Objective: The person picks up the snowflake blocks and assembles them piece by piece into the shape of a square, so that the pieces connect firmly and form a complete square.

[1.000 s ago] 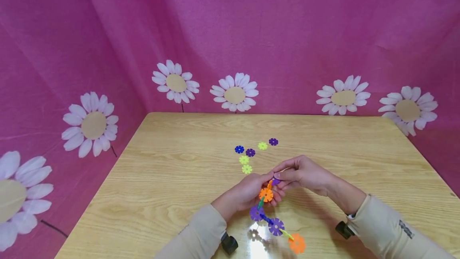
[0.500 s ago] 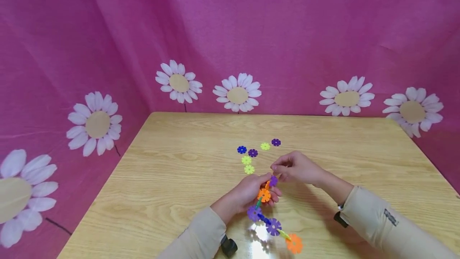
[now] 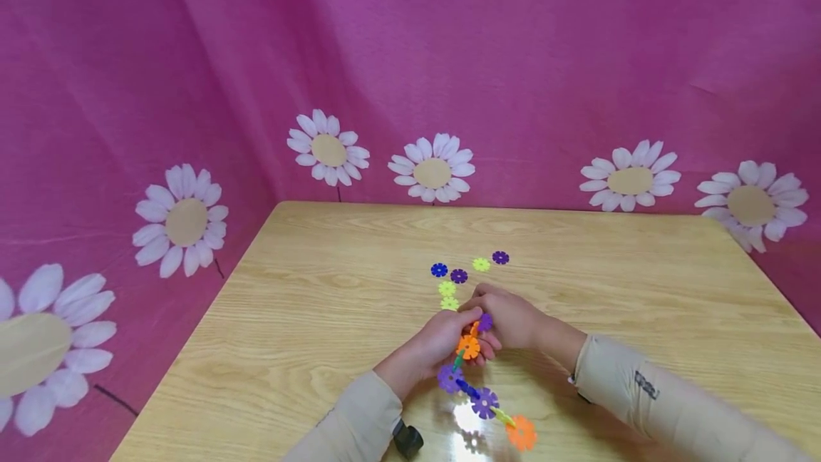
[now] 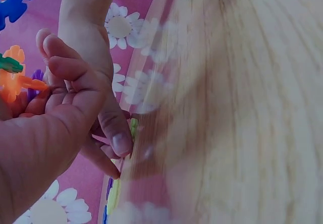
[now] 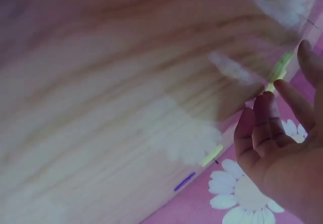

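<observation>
In the head view my left hand (image 3: pixel 432 344) pinches a chain of slotted, flower-shaped plastic discs near its far end. Its orange disc (image 3: pixel 468 347) lies by the palm, with a purple disc (image 3: pixel 485 321) just beyond the thumb. The rest trails toward me through green, purple, blue and yellow discs to an orange end disc (image 3: pixel 522 433). My right hand (image 3: pixel 513 316) reaches past the left, low over the table. Its fingertips are at a yellow-green disc (image 5: pixel 280 72) in the right wrist view, thumb and index finger apart. The left hand partly hides them in the head view.
Loose discs lie on the wooden table (image 3: pixel 308 319) beyond the hands: a blue disc (image 3: pixel 439 270), two purple, and several yellow-green, such as a yellow-green disc (image 3: pixel 481 264) farther back. A pink curtain (image 3: pixel 513 77) printed with daisies stands behind and to the left.
My right hand has let go of the purple disc at the chain's far end and moved left and down toward the nearest yellow-green discs. The left hand still holds the chain.
</observation>
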`<act>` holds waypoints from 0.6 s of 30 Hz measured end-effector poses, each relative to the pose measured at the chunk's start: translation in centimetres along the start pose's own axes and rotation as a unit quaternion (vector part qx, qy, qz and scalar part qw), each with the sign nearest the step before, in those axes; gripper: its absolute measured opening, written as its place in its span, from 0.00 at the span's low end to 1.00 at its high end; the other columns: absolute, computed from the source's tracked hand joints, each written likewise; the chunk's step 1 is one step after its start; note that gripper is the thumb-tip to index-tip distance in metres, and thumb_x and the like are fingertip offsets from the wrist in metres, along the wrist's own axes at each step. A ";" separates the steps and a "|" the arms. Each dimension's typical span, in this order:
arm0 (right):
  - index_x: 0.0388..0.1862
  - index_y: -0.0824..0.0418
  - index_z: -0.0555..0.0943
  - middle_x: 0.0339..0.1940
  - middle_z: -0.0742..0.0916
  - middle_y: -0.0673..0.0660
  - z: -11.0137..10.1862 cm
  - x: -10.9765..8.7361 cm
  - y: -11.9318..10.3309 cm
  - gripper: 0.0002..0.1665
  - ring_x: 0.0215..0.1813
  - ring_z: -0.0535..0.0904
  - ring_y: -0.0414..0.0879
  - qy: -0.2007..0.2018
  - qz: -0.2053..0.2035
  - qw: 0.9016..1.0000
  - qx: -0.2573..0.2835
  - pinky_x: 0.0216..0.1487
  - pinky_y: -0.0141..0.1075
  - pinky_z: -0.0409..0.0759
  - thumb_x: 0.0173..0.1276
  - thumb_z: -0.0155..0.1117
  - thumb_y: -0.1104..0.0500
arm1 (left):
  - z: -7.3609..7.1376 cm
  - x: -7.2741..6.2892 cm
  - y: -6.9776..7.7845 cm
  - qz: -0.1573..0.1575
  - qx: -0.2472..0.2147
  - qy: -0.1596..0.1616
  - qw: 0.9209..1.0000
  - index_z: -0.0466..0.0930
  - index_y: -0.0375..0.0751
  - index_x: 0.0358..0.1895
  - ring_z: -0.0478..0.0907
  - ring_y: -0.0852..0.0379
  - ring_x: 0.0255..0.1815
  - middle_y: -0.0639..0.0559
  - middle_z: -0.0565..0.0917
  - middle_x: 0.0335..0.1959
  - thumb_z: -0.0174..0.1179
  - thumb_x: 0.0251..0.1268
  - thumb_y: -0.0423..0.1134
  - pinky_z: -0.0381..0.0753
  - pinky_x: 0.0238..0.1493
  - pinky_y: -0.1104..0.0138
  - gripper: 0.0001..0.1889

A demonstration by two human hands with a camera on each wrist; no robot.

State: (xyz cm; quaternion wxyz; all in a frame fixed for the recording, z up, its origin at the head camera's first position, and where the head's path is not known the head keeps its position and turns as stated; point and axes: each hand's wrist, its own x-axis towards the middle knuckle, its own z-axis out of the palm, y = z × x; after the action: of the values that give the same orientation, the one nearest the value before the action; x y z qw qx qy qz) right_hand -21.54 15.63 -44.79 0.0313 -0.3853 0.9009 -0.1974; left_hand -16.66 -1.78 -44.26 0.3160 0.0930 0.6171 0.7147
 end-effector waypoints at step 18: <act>0.36 0.59 0.88 0.32 0.82 0.49 -1.3 -0.6 0.5 0.05 0.34 0.73 0.37 -0.012 -0.009 0.999 0.034 0.34 0.29 0.76 0.61 0.72 0.66 | -0.3 -0.3 0.3 -0.010 -0.001 0.007 1.000 0.82 0.23 0.43 0.80 0.63 0.22 0.51 0.85 0.25 0.40 0.82 0.48 0.82 0.27 0.75 0.29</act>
State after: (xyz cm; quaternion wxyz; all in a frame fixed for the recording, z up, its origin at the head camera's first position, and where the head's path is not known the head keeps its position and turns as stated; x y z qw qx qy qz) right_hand -21.76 16.81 -43.85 0.0537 -0.3945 0.8896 -0.2237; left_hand -16.67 -2.23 -43.98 0.3191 0.0812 0.6197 0.7125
